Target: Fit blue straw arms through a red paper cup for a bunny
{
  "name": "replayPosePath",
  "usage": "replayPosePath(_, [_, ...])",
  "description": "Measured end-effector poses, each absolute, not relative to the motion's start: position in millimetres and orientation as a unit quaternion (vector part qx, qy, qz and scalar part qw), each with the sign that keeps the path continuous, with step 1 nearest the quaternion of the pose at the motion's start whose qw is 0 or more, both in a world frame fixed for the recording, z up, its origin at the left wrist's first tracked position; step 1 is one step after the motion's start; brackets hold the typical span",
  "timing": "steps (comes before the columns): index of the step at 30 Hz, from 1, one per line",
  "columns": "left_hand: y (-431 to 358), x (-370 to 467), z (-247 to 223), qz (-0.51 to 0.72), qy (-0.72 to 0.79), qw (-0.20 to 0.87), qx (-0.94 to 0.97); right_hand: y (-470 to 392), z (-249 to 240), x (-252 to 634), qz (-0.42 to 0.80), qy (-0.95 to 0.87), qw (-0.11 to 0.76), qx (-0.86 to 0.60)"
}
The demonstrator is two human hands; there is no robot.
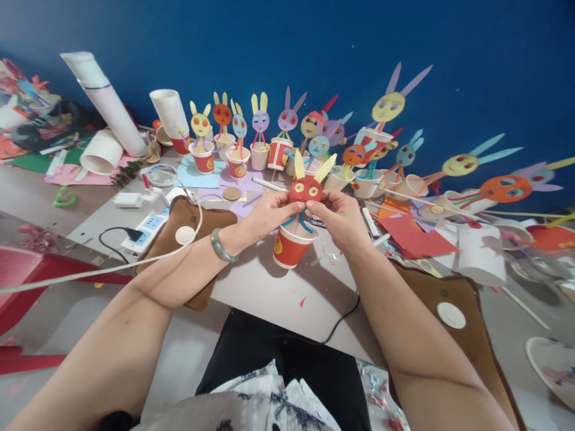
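Observation:
Both hands pinch a red paper rabbit head [306, 188] with yellow ears and round yellow eyes. My left hand [272, 211] grips its lower left edge, a bangle on the wrist. From the other side, my right hand [338, 216] closes on its lower right edge, thumb in front. Beneath the head, blue paper strips [305, 225] hang over a red and white paper cup [291, 248], which appears upright just below my fingers. My fingers partly hide the cup's rim and the head's lower edge.
Several finished paper rabbits in cups [259, 129] line the blue wall. On the left are a power strip [148, 230], a white cable and a brown cushion [191, 221]. Red paper sheets [415, 235], a white cup stack [481, 254] and another brown cushion [442, 335] lie right.

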State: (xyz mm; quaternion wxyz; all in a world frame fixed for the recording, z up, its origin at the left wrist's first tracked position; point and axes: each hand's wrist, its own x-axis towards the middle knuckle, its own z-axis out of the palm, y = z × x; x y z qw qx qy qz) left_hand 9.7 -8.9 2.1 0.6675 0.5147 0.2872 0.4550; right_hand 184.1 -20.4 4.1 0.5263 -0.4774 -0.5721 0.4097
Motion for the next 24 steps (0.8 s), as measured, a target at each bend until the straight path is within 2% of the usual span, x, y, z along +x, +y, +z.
replayPosePath(24, [-8.8,9.1,6.3,0.433,0.320,0.645,0.542,-20.2,4.2,184.7,0.413,-0.582,0.516,-0.474])
